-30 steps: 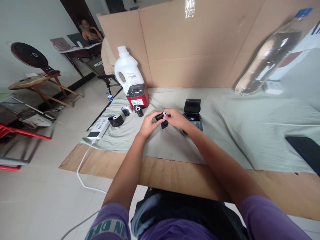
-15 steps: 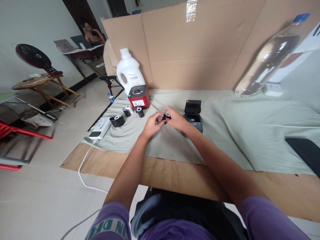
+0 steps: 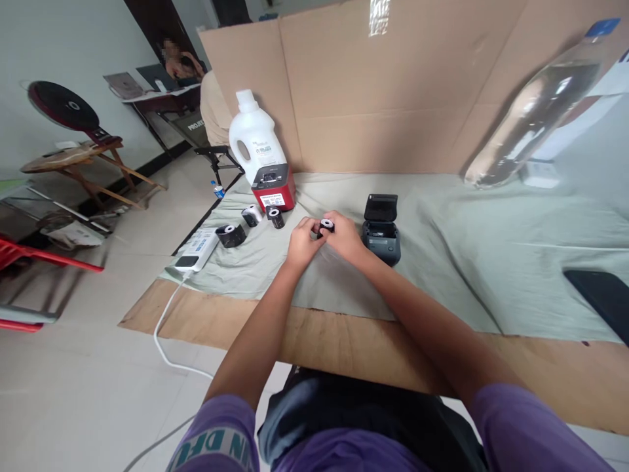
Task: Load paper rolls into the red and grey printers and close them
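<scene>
Black roll [image 3: 327, 226] is between both hands over the cloth [image 3: 442, 249], mid-desk [image 3: 344, 334], just left of the open-lidded printer [image 3: 382, 248]. Left hand [image 3: 304, 241] pinches its left side, thumb to the front; right hand [image 3: 345, 237] is curled on the right side, also pinching, exact fingertip contact partly hidden. Change: a second ago the roll lay tilted with a dark flap hanging below; now it stands nearer upright, white core end facing up, and no flap shows underneath. Read: it's been turned end-up and any loose end is probably wrapped or covered by fingers, can't tell which. Can't tell if the bottom touches cloth either. Right hand also sits clear of the printer's front in this view, where it overlapped a corner before, so the unit is now fully visible. Edges: bare wood strip at the front, both forearms cross it. Cardboard [image 3: 383, 85] bounds the back, bare cloth between it and the hands. Left is tighter: small black roll [image 3: 276, 219], white roll [image 3: 252, 216], wide black roll [image 3: 232, 236] and white box [image 3: 199, 248] sit toward that edge, red box [image 3: 274, 193] behind. Printer limits rightward travel at this depth; past it, bare cloth runs to the phone [image 3: 599, 298].
</scene>
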`<state>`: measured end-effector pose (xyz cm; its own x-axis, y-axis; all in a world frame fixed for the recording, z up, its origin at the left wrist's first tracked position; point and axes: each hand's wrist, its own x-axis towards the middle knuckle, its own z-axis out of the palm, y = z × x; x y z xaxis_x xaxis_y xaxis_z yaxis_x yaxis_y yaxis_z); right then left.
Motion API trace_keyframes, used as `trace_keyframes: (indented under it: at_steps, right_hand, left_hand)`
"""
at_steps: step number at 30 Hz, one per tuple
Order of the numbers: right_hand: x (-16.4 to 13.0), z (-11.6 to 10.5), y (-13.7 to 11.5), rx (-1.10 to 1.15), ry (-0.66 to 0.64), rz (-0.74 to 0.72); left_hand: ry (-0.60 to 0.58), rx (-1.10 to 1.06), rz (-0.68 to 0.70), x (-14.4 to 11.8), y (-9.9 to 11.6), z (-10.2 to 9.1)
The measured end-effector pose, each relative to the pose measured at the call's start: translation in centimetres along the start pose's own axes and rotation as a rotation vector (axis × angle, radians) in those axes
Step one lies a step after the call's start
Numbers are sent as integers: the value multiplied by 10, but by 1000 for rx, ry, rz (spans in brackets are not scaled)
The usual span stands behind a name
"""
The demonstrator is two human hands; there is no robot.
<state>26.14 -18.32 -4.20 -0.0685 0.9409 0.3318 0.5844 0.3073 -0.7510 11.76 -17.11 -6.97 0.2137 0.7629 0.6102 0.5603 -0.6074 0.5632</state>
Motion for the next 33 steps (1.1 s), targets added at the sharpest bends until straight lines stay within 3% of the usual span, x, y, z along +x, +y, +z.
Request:
trace_keyframes:
  at_steps: [5,9,12,15,21,33]
  right_hand:
    - [0,8,8,3,114,-88]
    - [2,12,13,54,196,-57]
    - [2,13,13,127,140,-64]
    - [2,15,12,215,96,-58]
    - [3,19,14,308,113,14]
    - [-1,32,31,113,54,32]
  left_hand:
    - [-25,-126,-132,-1,-6,4]
    - [-72,-153,-213,-1,-11,6]
    - [-67,-140,-243,-1,-12,5]
    - [11,-159,-260,1,-11,2]
    - [101,-317,-266,3,-4,-1]
    - [63,-626,-462,7,-22,15]
